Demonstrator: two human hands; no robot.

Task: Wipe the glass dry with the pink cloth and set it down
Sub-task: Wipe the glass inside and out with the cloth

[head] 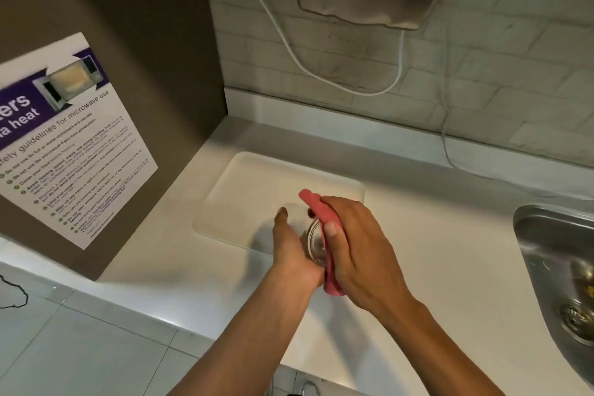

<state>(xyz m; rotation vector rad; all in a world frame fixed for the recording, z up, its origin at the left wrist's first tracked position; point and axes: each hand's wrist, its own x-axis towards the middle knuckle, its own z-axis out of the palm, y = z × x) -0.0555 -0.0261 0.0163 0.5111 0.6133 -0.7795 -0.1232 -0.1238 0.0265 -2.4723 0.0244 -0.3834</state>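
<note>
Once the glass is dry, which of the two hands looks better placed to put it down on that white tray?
Probably the left hand. It grips the glass itself, just above the white tray's near edge. The right hand is wrapped around the pink cloth pressed to the glass, so it would need to release first.

Clear, glossy glass [313, 243] wrapped in soft matt pink cloth [321, 212]. Smooth white counter [434, 235] with a faint sheen — brushed steel sink [553, 254] at 3 o'clock. Glossy paper poster [74, 141] at 9 o'clock — matt grey tiles [482, 80] at 12.
</note>
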